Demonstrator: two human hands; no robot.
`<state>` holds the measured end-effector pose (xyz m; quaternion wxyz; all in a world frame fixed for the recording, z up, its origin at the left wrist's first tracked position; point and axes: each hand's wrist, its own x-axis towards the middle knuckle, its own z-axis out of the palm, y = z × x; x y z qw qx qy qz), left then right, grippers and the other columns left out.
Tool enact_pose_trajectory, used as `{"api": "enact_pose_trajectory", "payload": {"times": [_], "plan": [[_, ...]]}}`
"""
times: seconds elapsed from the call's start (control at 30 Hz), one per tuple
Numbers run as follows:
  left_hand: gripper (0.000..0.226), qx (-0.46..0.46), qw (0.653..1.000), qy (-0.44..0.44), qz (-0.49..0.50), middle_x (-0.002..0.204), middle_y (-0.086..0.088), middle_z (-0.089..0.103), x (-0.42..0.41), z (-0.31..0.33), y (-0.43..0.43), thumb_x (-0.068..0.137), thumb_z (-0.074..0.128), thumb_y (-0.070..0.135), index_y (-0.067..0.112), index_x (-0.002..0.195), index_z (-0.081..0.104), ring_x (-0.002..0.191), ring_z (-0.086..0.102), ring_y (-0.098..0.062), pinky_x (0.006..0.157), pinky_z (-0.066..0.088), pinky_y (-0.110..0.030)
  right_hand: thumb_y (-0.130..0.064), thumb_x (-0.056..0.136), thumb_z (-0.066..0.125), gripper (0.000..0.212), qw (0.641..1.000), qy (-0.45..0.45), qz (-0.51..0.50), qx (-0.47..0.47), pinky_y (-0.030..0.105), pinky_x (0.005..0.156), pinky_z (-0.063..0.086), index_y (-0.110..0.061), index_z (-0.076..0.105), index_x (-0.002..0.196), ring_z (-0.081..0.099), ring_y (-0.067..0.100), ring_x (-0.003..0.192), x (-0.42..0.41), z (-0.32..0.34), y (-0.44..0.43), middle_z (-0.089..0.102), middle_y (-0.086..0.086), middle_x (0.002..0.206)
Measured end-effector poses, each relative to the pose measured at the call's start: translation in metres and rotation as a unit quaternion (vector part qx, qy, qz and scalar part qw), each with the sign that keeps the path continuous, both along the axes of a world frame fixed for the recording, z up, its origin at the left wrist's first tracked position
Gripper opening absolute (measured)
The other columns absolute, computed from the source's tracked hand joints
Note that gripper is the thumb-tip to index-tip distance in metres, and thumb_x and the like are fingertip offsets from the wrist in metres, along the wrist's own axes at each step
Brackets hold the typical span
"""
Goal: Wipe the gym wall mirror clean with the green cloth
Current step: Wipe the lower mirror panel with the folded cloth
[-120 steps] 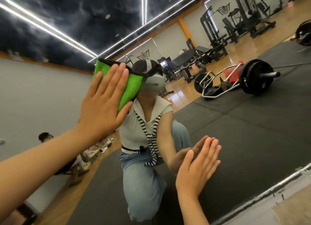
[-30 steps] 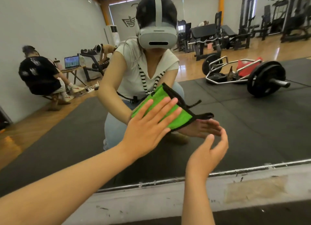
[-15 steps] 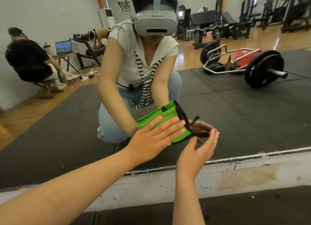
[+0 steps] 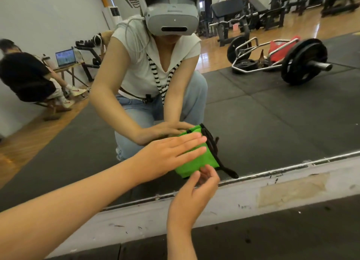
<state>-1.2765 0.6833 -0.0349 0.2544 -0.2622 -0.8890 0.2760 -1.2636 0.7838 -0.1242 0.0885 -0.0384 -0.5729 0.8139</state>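
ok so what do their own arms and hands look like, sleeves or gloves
No gloves, rings or watch on the left hand or right hand. Left forearm and right forearm are unsleeved. The mirror shows a white short-sleeved top.

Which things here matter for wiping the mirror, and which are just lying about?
Job:
green cloth with black trim
large glass wall mirror
left hand, pressing flat on the cloth
right hand, at the cloth's lower edge

Lying about (all reflected):
black-plated steel barbell
open laptop
seated person in black
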Motion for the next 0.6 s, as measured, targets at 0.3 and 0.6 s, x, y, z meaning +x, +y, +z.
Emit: {"api": "enact_pose_trajectory", "payload": {"times": [0.3,0.6], "plan": [[0.059,-0.13,0.98,0.129,0.08,0.161,-0.006,0.025,0.004,0.032,-0.014,0.102,0.048,0.04,0.011,0.153,0.036,0.149,0.023,-0.022,0.123,0.012,-0.042,-0.049,0.096,0.039,0.075,0.986,0.11,0.069,0.103,0.011,0.117,-0.007,-0.029,-0.002,0.155,-0.012,0.002,0.151,-0.002,0.002,-0.033,-0.008,-0.013,0.165],[0.051,-0.137,0.973,0.162,0.09,0.158,-0.009,0.036,0.01,0.061,-0.025,0.104,0.039,0.026,0.009,0.152,0.04,0.147,0.03,-0.024,0.121,0.022,-0.045,-0.056,0.094,0.046,0.087,0.991,0.073,-0.048,0.098,0.02,0.119,-0.012,-0.016,0.002,0.158,-0.016,0.01,0.151,-0.01,0.03,-0.063,-0.008,0.0,0.164]]}}
